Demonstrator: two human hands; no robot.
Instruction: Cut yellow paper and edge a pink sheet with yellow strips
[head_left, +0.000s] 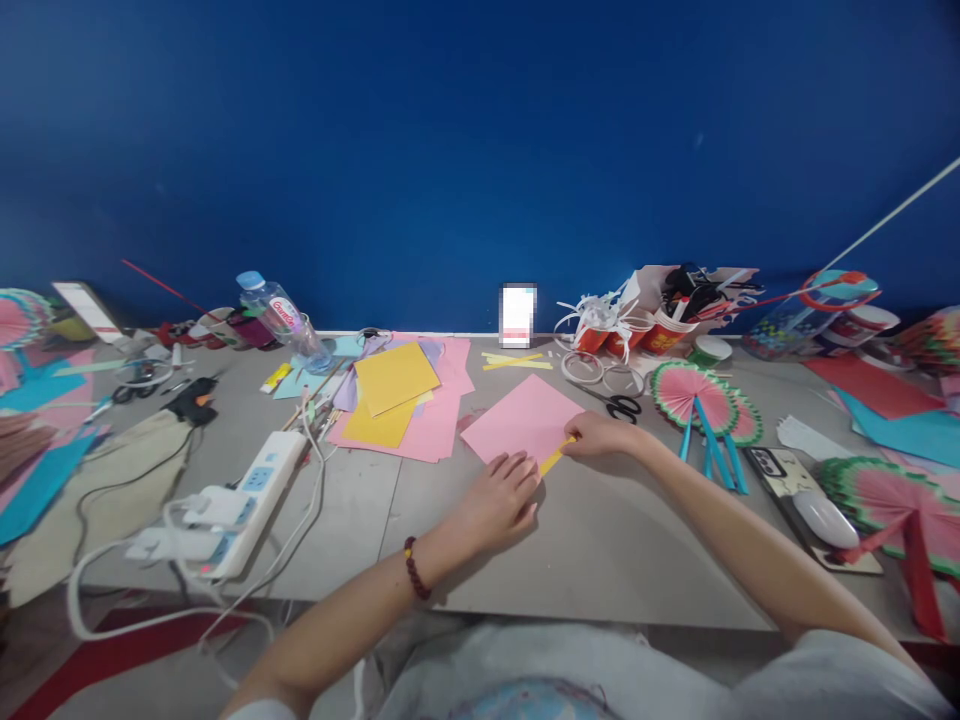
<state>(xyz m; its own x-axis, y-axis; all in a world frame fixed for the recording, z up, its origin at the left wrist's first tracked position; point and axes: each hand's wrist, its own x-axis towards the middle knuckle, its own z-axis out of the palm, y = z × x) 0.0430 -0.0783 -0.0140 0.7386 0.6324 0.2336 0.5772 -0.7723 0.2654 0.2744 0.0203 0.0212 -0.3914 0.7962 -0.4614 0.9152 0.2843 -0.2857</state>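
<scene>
A pink square sheet of paper (523, 417) lies on the grey table (600, 540) in front of me. A narrow yellow paper strip (553, 460) runs along its near right edge. My left hand (501, 495) rests fingers-down on the near corner of the pink sheet and the lower end of the strip. My right hand (596, 436) pinches the upper end of the strip against the sheet's right corner.
A stack of yellow and pink paper (405, 400) lies to the left, beside a white power strip (251, 490) with cables. Black scissors (622, 406), folded paper fans (705, 400), red cups (637, 335), a water bottle (285, 320) and a glue gun (191, 402) surround the work area.
</scene>
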